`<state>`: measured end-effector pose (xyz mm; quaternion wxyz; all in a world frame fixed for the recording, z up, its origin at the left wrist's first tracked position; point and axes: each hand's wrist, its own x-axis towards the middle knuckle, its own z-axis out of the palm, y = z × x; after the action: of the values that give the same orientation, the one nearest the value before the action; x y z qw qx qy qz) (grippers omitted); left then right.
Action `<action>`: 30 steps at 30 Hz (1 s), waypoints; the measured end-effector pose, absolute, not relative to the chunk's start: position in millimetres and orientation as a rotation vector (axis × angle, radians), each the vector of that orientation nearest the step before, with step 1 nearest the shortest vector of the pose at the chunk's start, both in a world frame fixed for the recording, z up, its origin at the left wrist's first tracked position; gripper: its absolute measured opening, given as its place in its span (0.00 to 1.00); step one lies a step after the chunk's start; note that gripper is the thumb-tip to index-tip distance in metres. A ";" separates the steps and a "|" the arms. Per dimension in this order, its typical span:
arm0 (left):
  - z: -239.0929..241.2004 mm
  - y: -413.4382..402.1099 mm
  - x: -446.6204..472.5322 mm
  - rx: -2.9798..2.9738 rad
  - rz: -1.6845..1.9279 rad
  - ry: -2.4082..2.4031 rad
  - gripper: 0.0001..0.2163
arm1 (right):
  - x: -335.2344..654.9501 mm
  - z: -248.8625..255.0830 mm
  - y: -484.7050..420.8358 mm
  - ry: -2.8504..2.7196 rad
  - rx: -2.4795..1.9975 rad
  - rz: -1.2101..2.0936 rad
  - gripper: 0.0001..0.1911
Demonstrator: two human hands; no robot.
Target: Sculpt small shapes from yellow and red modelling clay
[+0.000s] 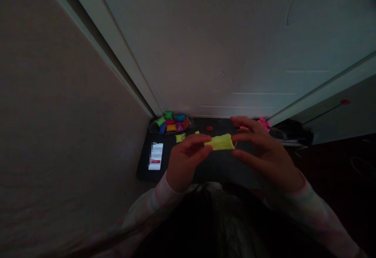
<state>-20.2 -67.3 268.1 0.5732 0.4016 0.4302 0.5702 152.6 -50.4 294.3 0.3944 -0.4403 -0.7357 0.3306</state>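
Observation:
My left hand point(188, 160) pinches a flat yellow strip of what looks like soft modelling clay point(221, 142) at its left end, between thumb and fingers. The strip is held above the dark table. My right hand point(264, 156) is at the strip's other end with thumb and fingers spread apart. Its fingertips are right beside the edge; whether they touch it I cannot tell. Behind my left hand lie a yellow packet point(180, 137) with dark print and a small yellow lump point(197, 132). An orange-red disc-like piece point(209, 128) lies farther back.
Several colourful packets point(171, 127) are heaped at the table's back left corner. A lit phone point(155, 156) lies on the left of the dark tabletop point(221, 172). Pink objects point(264, 124) are behind my right hand. A pale panel with an embossed heart point(221, 81) rises behind the table.

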 end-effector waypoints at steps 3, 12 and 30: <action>272.1 -69.1 -16.2 0.965 1.381 0.995 0.10 | 148.7 295.4 -51.3 -1.881 -1.130 0.877 0.08; 273.2 -74.5 -13.4 1.161 1.393 1.045 0.11 | 137.2 297.3 -53.8 -1.885 -1.184 0.811 0.06; 278.6 -73.7 -22.7 1.639 1.274 1.197 0.13 | 139.1 298.0 -53.7 -1.839 -1.181 0.898 0.06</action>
<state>-22.7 -73.7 278.6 0.3640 0.6371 0.4650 0.4953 139.1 -53.7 298.0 0.3796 -0.4625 -0.7200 0.3515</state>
